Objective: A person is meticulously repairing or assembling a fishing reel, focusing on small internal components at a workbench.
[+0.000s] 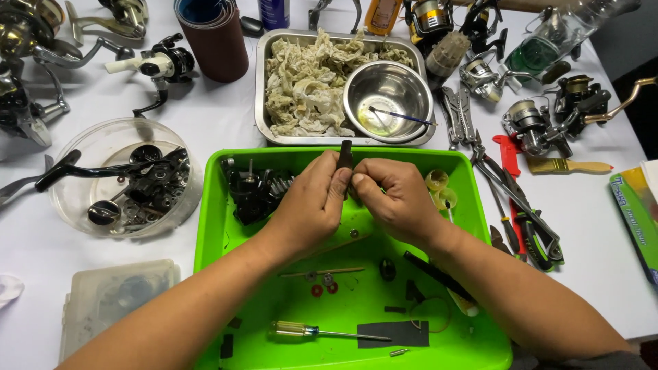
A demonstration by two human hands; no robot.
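Observation:
Over a bright green plastic tray [216, 205], my left hand [312, 205] and my right hand [394, 199] meet fingertip to fingertip. Both pinch a small dark, narrow part [345, 155] that sticks up between the thumbs. A black fishing-reel body [255, 192] lies in the tray just left of my left hand. On the tray floor lie a clear-handled screwdriver [322, 332], two small red washers [323, 288], a dark strip [397, 334] and a thin wooden stick [322, 273].
A steel pan [260, 89] of crumpled rags holds a steel bowl [388, 99] with a small brush. A clear round dish [123, 179] of black reel parts sits left. Pliers and cutters [517, 205] lie right, with several reels [541, 120] around the white table.

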